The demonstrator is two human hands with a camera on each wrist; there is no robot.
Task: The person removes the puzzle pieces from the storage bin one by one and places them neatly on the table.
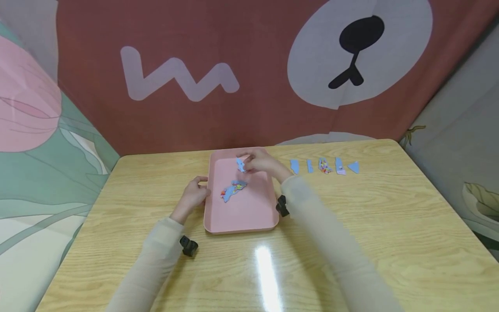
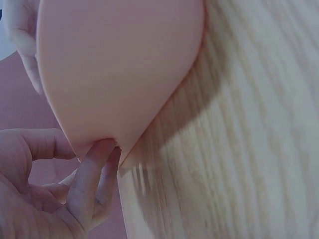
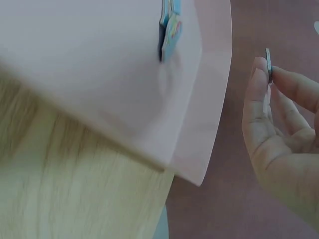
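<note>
My right hand [image 1: 263, 162] pinches a thin light-blue puzzle piece [image 1: 240, 164] above the far part of a pink tray [image 1: 241, 223]. In the right wrist view that piece shows edge-on between thumb and fingertips. Several puzzle pieces [image 1: 233, 190], blue with red and yellow bits, lie in a cluster in the middle of the tray; whether they interlock I cannot tell. At the tray's left side, my left hand [image 1: 193, 193] grips the wall, its bent fingers [image 2: 89, 174] against the outside in the left wrist view.
Right of the tray, loose puzzle pieces lie in a row on the wooden table [image 1: 370, 234]: a blue one [image 1: 294, 166], a narrow strip [image 1: 309, 166], a multicoloured one [image 1: 324, 166], a blue-and-lilac one [image 1: 340, 166] and a triangle [image 1: 354, 167]. A reddish-brown curtain [image 1: 195, 125] hangs behind.
</note>
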